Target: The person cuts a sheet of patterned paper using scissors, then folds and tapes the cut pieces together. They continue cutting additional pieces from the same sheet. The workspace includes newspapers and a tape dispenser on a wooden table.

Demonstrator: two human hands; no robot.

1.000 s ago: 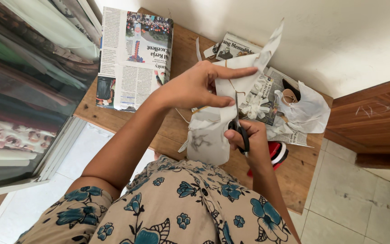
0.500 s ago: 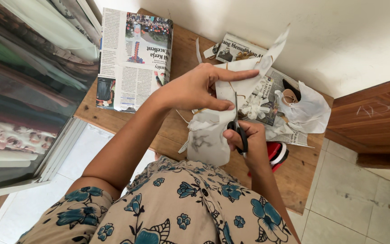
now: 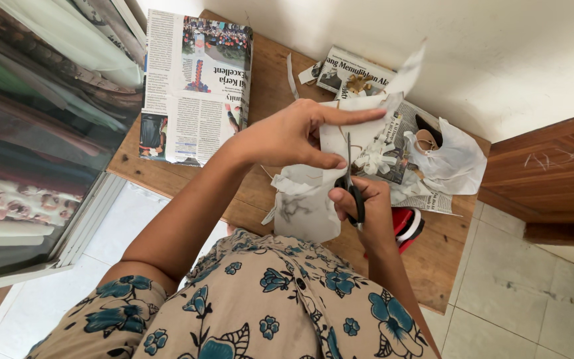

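My left hand [image 3: 293, 136] pinches a white sheet of paper [image 3: 307, 206] between thumb and forefinger, holding it up over the wooden table [image 3: 267, 80]. My right hand [image 3: 365, 211] grips black-handled scissors [image 3: 350, 179], blades pointing up into the sheet just right of my left thumb. The lower part of the paper hangs down toward my lap, with grey smudges on it.
A folded newspaper [image 3: 197, 86] lies at the table's far left. More newspaper, white paper scraps and a small bow [image 3: 373, 156] lie behind the hands, with a crumpled white piece [image 3: 456, 166] at right. A red and black object [image 3: 408, 226] sits under my right wrist. Stacked fabrics [image 3: 28, 133] fill the left.
The scissors have advanced a little further up into the sheet. The paper's top flap has shifted slightly right. Both hands stay in nearly the same place.
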